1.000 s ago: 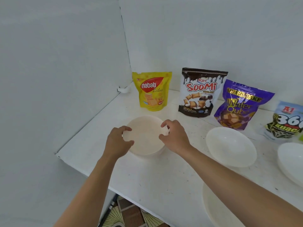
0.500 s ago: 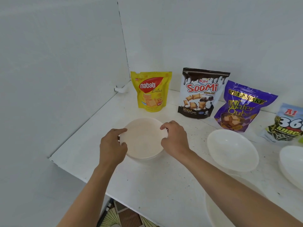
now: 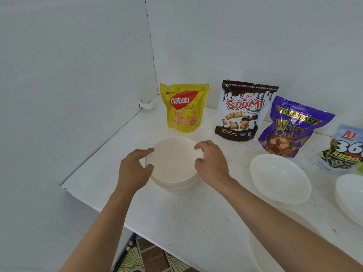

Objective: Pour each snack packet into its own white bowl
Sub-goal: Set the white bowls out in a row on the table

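Left hand (image 3: 133, 171) slid back along the rim; with right hand (image 3: 211, 163) it pinches top bowl (image 3: 172, 160). Lift level off lower bowls (image 3: 176, 185).

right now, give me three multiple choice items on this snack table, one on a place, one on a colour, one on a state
1. The Nabati Bites packet stands:
A. inside a bowl
B. nearest the corner where the walls meet
C. at the table's front edge

2. The Wafer Qube packet is mostly:
A. green
B. red
C. purple

3. The top bowl, held between the left hand and the right hand, is:
A. empty
B. full of wafers
C. upside down

Key: 1 B, it is the leftmost packet, beside the corner. 2 C, its foil is purple with gold lettering. 3 A, its bare inside faces up.
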Available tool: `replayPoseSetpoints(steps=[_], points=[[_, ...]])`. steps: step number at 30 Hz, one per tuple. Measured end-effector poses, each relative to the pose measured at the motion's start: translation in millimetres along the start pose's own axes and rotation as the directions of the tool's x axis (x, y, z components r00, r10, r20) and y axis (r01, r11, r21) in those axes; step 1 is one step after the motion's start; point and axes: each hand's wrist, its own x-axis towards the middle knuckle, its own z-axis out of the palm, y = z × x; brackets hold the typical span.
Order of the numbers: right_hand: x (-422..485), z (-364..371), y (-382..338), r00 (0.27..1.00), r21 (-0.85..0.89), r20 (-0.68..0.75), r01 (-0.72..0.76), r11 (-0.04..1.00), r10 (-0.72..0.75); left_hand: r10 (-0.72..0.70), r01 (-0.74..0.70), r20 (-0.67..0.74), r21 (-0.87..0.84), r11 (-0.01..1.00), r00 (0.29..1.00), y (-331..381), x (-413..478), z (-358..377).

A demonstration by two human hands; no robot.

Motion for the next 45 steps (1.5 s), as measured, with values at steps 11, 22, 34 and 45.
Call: replayPoseSetpoints(steps=[11, 22, 34, 45], points=[[6.4, -54.1, -2.6, 0.993, 0.315, -0.102, -0.019, 0.949, 0.054, 0.062, -0.035, 0.098, -0.255, 0.966, 0.993, 60.8, 17.5, -19.5], [-37.1, -131.5, 43.8, 0.896, 0.37, -0.414, 0.005, 0.929, 0.16, 0.252, -0.137, 0.229, -0.425, 0.895, 0.94, 131.5, -11.1, 37.7], [-143.8, -196.9, 130.1, 0.763, 0.406, -0.572, -0.054, 0.912, 0.3, 0.474, -0.313, 0.457, -0.385, 0.868, 0.753, 201.8, -83.4, 115.0], [-239.9, -259.3, 218.9, 0.779, 0.462, -0.513, -0.102, 0.881, 0.36, 0.433, -0.281, 0.549, -0.341, 0.897, 0.715, 251.6, -186.6, 186.2]])
